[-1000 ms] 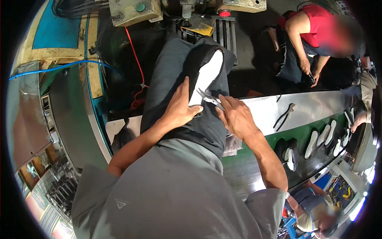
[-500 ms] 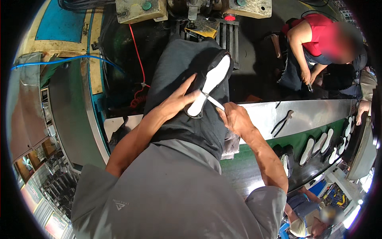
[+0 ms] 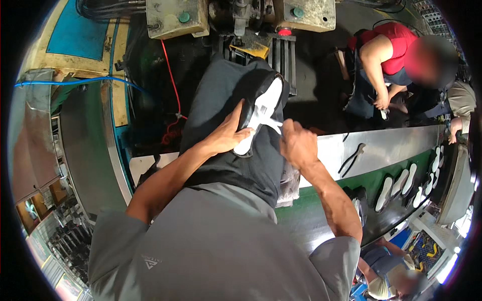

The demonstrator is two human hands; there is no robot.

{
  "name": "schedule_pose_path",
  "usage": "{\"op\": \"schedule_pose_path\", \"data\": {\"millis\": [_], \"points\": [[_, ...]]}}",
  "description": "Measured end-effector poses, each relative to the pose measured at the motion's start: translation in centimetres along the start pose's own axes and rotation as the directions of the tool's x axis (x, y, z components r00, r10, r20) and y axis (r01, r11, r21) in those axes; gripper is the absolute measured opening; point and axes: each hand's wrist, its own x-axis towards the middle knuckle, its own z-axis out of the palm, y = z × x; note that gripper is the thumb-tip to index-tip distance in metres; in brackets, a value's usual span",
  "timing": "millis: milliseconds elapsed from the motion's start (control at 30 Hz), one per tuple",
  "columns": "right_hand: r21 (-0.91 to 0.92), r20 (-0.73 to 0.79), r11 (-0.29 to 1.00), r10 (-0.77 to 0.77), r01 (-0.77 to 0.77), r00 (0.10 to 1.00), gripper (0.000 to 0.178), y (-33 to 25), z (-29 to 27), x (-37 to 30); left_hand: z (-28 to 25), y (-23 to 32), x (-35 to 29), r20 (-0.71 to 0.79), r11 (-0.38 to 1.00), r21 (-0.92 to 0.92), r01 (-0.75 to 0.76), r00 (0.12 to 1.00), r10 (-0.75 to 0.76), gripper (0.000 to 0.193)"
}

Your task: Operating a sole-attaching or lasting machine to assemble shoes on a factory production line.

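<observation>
A black shoe upper with a white insole board [image 3: 270, 95] lies sole-up across my dark-trousered thighs. My left hand [image 3: 227, 133] grips its left side near the narrow waist, thumb pressed over the white board. Closed fingers of my right hand [image 3: 299, 144] are just right of the shoe. From them a thin pale strip [image 3: 271, 123] reaches to the board's waist; it looks forked and smeared, and I cannot make out whether it is a blade or a peeled strip.
Pliers [image 3: 352, 159] lie on the metal ledge [image 3: 391, 143] at right. Beyond it, several white-soled shoes [image 3: 384, 193] rest on a green belt [image 3: 321, 203]. A machine with control boxes [image 3: 176, 19] stands ahead. A co-worker in red [image 3: 386, 50] sits far right, another person lower right.
My right hand has risen slightly, and the pale strip now looks forked instead of straight. My left thumb has moved lower on the board. The shoe sits a little lower in view.
</observation>
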Motion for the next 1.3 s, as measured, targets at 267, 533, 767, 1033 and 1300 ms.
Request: {"op": "schedule_pose_path", "data": {"millis": [267, 533, 767, 1033, 1300], "points": [[-0.024, 0.060, 0.997, 0.078, -0.077, 0.995, 0.030, 0.6, -0.6, 2.0, 0.2, -1.2, 0.9, -0.015, 0.996, -0.008, 0.093, 0.996, -0.093, 0.096], [0.048, 0.011, 0.991, 0.127, -0.127, 0.992, 0.030, 0.3, 0.0, 2.7, 0.1, -1.6, 0.5, -0.049, 0.998, -0.043, 0.054, 0.997, -0.056, 0.095], [0.067, 0.079, 0.990, 0.120, -0.125, 0.990, 0.030, 0.2, 1.2, 0.9, 0.5, -0.3, -0.3, -0.028, 0.993, -0.075, 0.088, 0.996, -0.090, 0.095], [0.280, -0.112, 0.805, 0.568, -0.523, 0.815, 0.029, 6.6, 10.3, -12.2, -4.0, 4.1, 0.2, 0.113, 0.850, -0.517, 0.105, 0.992, -0.054, 0.083], [0.031, -0.333, 0.929, 0.357, -0.369, 0.873, 0.108, 3.8, 1.6, -14.3, -10.1, 7.5, 4.8, 0.652, 0.947, -0.295, 0.129, 0.752, 0.100, 0.094]]}}
